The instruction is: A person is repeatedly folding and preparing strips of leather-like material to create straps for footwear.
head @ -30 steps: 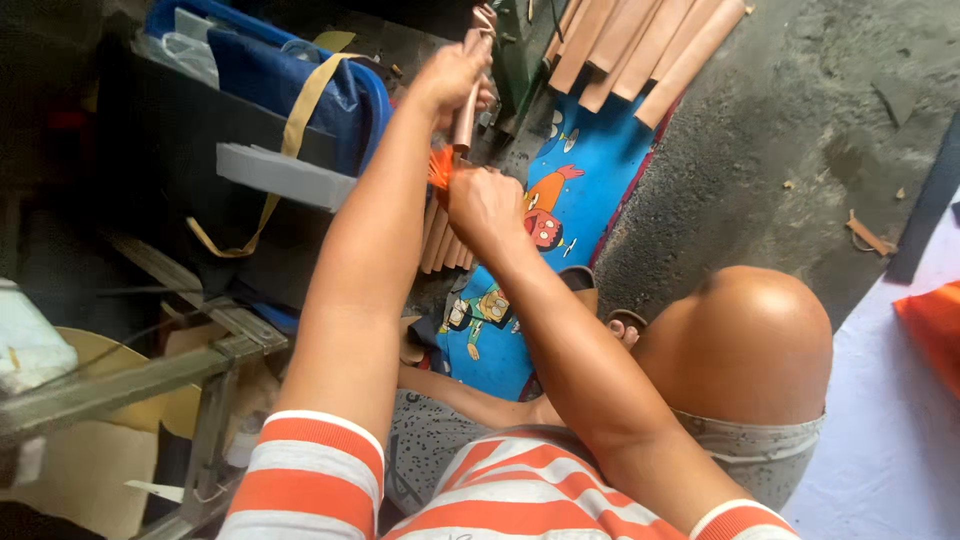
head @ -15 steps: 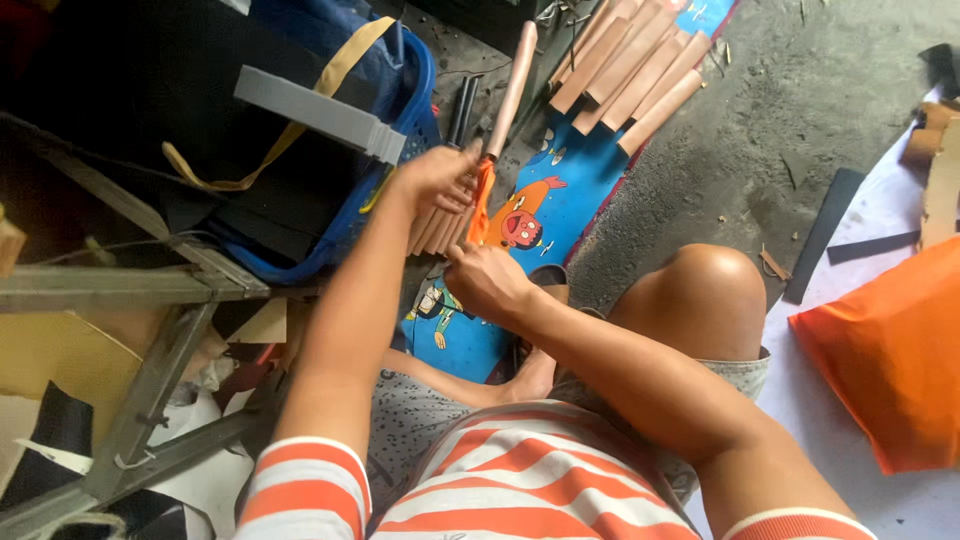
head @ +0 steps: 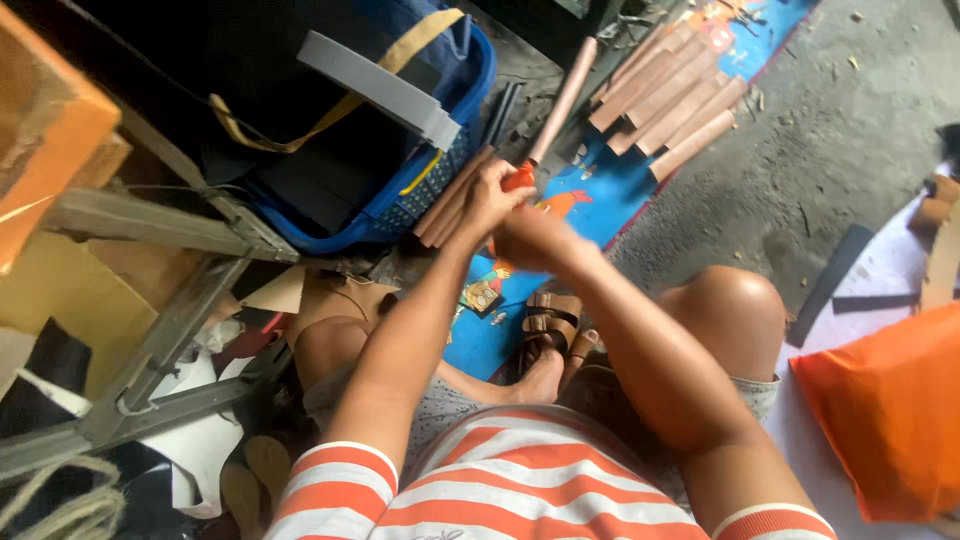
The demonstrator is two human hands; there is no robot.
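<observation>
A seated person's left hand (head: 490,195) grips a long tan strip (head: 562,100), steadying it upright. The right hand (head: 535,238) clenches an orange-handled tool (head: 517,180) against its base (finished strips (head: 668,95) lie stacked on the blue mat (head: 600,195)).

Both hands (head: 515,215) now together on orange tool (head: 518,180), left arm lowered, tan strip (head: 562,100) prob. released

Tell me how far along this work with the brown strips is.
Looks done: a row of brown strips lies side by side on the blue mat. In hand: both the left hand and the right hand grip an orange-handled tool against one long strip. Possibly left: another bundle of strips leans by the blue basket.
</observation>
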